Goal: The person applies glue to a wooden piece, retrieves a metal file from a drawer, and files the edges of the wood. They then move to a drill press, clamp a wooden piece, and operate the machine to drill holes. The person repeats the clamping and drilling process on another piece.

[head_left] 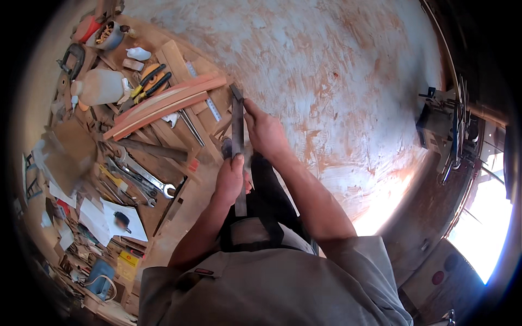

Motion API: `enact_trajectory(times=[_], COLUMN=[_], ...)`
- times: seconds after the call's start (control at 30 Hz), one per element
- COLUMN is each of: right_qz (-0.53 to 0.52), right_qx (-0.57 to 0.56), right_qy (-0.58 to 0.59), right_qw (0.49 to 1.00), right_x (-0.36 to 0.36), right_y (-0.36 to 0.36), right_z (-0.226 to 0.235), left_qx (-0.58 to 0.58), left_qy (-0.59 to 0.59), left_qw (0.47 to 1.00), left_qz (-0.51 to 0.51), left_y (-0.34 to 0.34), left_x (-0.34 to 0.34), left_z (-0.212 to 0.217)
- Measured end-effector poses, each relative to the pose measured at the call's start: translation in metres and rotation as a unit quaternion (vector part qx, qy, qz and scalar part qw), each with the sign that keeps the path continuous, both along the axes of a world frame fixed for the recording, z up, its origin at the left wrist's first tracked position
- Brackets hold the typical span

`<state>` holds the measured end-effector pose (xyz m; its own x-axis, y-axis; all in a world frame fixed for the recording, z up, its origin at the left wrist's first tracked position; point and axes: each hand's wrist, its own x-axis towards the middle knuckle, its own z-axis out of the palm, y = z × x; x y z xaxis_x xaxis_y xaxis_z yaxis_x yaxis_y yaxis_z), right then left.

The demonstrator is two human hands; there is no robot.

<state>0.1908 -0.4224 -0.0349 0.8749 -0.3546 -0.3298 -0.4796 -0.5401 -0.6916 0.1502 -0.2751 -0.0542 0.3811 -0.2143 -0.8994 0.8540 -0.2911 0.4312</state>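
A long, flat grey metal bar point(237, 127) points away from me, over my lap, to the right of the bench. My left hand point(230, 180) is closed around its lower half, with the thumb lying on top. At the far end, a short dark piece point(235, 91) sits at an angle to the bar; I cannot tell whether the two are joined. My right hand point(266, 133) is closed at that end, fingertips against the bar's right edge just below the dark piece. Its inner fingers are partly hidden.
On the bench at left lie curved reddish wood strips point(168, 106), yellow-black pliers point(149, 84), a large open-ended wrench point(145, 173), a whitish jug point(100, 87), a C-clamp point(72, 61) and paper sheets point(136, 220). Metal rods point(457, 130) stand at right. The pale floor point(337, 98) is stained brown.
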Motion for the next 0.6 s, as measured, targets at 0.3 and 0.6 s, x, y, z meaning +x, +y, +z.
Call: enact_trajectory(times=[0.3, 0.6], right_qz=[0.026, 0.021], right_qx=[0.008, -0.006], right_qy=[0.020, 0.031], right_qw=[0.999, 0.999], right_x=[-0.001, -0.006], right_y=[-0.001, 0.003], right_z=[0.001, -0.003], left_qx=[-0.024, 0.007], left_qy=[-0.002, -0.012], left_qw=[1.000, 1.000], left_qz=[-0.001, 0.001], left_y=[0.002, 0.001], left_x=[0.001, 0.001], left_z=[-0.002, 0.000])
